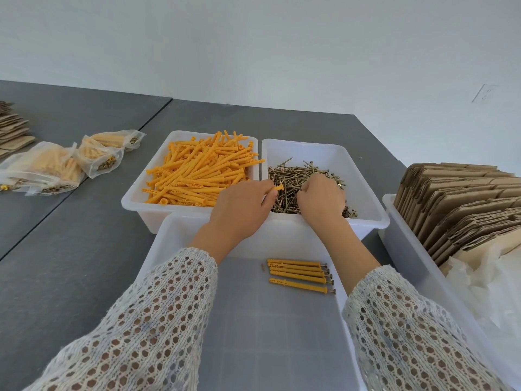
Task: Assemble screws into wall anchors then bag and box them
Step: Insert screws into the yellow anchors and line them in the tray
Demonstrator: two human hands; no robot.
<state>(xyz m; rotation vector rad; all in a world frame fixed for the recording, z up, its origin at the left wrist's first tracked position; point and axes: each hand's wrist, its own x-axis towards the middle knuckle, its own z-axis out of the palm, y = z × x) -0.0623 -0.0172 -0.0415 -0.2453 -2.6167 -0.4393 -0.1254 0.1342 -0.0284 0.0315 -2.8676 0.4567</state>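
Orange plastic wall anchors [194,170] fill a translucent white bin [135,198] just beyond the left hand [239,210]. That hand holds one orange anchor [277,189] pinched between thumb and fingers, its flared end pointing toward the right hand [321,197]. The right hand reaches into the adjoining translucent white bin [369,176], fingers curled down into a heap of brass-coloured metal screws [293,179]; whether a screw is actually gripped cannot be told, since the fingertips are buried in the heap. The two hands are close together, on either side of the wall where the two bins touch.

Below the wrists, nearer the person, lies a third translucent white tray [169,249]. Below the right wrist, on the tray floor, five assembled anchor-and-screw units [300,275] lie side by side, screw heads to the right.

Far to the left of the left hand, clear plastic bags of finished anchors [56,167] rest on the grey surface [70,235]. To the right of the right hand, flattened brown cardboard boxes [456,201] stand on edge in another white bin [400,241]. Both forearms wear white open-knit sleeves [158,320].
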